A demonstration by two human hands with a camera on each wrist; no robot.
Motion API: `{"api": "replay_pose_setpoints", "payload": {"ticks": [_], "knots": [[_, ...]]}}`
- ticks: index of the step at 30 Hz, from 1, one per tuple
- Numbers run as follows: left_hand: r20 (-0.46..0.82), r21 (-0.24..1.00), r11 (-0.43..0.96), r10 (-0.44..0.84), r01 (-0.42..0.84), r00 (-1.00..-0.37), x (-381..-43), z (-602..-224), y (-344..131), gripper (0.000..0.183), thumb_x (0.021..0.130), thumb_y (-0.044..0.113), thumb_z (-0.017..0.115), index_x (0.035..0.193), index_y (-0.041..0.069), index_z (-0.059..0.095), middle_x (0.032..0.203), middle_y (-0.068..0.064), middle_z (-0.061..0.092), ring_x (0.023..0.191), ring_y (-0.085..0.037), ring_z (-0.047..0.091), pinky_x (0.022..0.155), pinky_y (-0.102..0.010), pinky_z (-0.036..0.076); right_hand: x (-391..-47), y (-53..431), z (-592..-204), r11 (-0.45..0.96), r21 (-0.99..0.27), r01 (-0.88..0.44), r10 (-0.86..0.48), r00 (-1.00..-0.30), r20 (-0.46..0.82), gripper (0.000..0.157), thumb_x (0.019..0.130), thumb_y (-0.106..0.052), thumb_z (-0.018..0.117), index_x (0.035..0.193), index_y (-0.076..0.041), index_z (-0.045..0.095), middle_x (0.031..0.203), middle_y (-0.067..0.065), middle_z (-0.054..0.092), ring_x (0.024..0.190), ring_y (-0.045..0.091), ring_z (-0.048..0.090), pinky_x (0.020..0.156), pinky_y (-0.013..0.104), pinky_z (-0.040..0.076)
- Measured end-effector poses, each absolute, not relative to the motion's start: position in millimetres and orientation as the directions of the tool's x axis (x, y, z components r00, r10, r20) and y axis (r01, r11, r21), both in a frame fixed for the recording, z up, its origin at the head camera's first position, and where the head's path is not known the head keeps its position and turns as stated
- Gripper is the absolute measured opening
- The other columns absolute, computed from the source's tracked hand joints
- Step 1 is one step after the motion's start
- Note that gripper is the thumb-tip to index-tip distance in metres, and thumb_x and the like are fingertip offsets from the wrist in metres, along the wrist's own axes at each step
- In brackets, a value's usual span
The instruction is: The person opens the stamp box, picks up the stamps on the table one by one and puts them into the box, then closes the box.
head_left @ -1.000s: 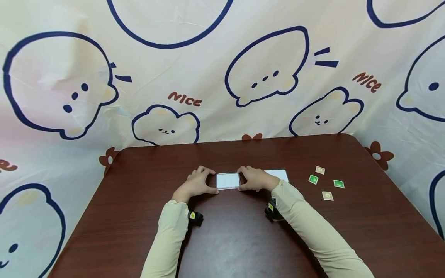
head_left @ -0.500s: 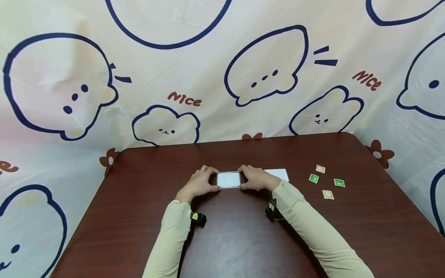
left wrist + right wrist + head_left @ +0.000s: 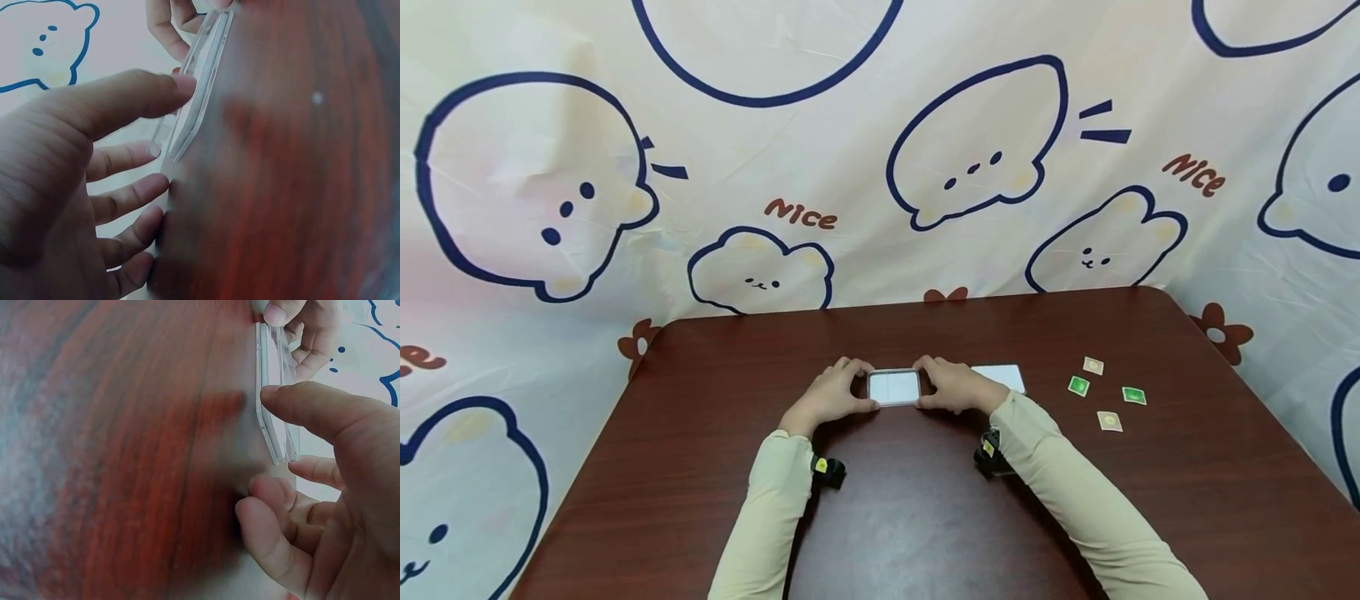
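Note:
A small clear plastic case (image 3: 893, 388) with a white inside lies flat on the brown table, between both hands. My left hand (image 3: 829, 397) holds its left end, with thumb and index finger spread to the near and far corners. At the other end my right hand (image 3: 953, 387) pinches the corners in the same way. In the left wrist view, the case (image 3: 201, 87) shows two transparent layers with a white sheet between them, and the thumb lies on its edge. From the right wrist, the clear case (image 3: 270, 394) shows a slight gap between its layers.
Partly hidden behind the right hand is a flat white rectangle (image 3: 1000, 377). Farther right lie two green squares, one the left green square (image 3: 1078, 386), and two cream squares, one the near cream square (image 3: 1109, 421). A patterned cloth (image 3: 865, 167) hangs behind the table (image 3: 895, 517).
My left hand has shifted slightly right, its thumb and index finger coming in closer on the case's corners. The right hand stays in place.

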State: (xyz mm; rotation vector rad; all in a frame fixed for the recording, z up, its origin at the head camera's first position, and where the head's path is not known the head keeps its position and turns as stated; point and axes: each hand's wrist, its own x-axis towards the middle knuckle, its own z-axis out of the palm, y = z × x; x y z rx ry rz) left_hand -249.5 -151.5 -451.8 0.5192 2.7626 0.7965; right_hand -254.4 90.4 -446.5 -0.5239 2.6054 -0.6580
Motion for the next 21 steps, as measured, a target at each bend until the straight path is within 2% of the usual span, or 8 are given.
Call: {"api": "replay_pose_setpoints", "payload": {"ticks": [5, 9, 16, 21], "knots": [[-0.116, 0.582, 0.771, 0.395, 0.260, -0.911, -248.6, -449.2, -151.0, 0.055, 0.077, 0.032, 0.080, 0.123, 0.015, 0.056, 0.118, -0.006, 0.056, 0.106, -0.023, 0.052, 0.094, -0.042, 0.043, -251.8, 91.5, -447.8, 0.800, -0.545, -0.251, -0.455, -0.846, -0.279, 0.063, 0.087, -0.033, 0.071, 0.138, -0.014, 0.039, 0.098, 0.007, 0.051, 0.055, 0.017, 0.057, 0.050, 0.029, 0.050], [-0.111, 0.594, 0.760, 0.401, 0.263, -0.909, -249.1, -449.0, -151.3, 0.054, 0.077, 0.032, 0.080, 0.122, 0.016, 0.056, 0.116, -0.005, 0.057, 0.104, -0.021, 0.053, 0.092, -0.041, 0.043, -250.6, 91.2, -446.2, 0.794, -0.542, -0.276, -0.461, -0.855, -0.239, 0.063, 0.084, -0.035, 0.074, 0.133, -0.012, 0.042, 0.090, 0.004, 0.053, 0.054, 0.017, 0.057, 0.051, 0.029, 0.049], [-0.122, 0.611, 0.744, 0.425, 0.270, -0.897, -251.6, -450.8, -152.6, 0.059, 0.076, 0.033, 0.082, 0.125, 0.014, 0.055, 0.118, -0.006, 0.057, 0.107, -0.022, 0.052, 0.095, -0.042, 0.042, -247.8, 94.7, -442.2, 0.831, -0.418, -0.368, -0.460, -0.876, -0.145, 0.061, 0.080, -0.045, 0.074, 0.126, -0.015, 0.048, 0.086, -0.003, 0.056, 0.070, 0.011, 0.051, 0.059, 0.027, 0.040], [-0.147, 0.622, 0.742, 0.424, 0.250, -0.893, -250.9, -451.4, -155.1, 0.064, 0.074, 0.032, 0.083, 0.128, 0.013, 0.054, 0.122, -0.007, 0.055, 0.111, -0.024, 0.051, 0.100, -0.044, 0.039, -242.6, 101.4, -439.2, 0.830, -0.397, -0.392, -0.466, -0.878, -0.108, 0.061, 0.080, -0.046, 0.073, 0.127, -0.017, 0.048, 0.079, -0.004, 0.056, 0.065, 0.010, 0.051, 0.053, 0.027, 0.038]]}}
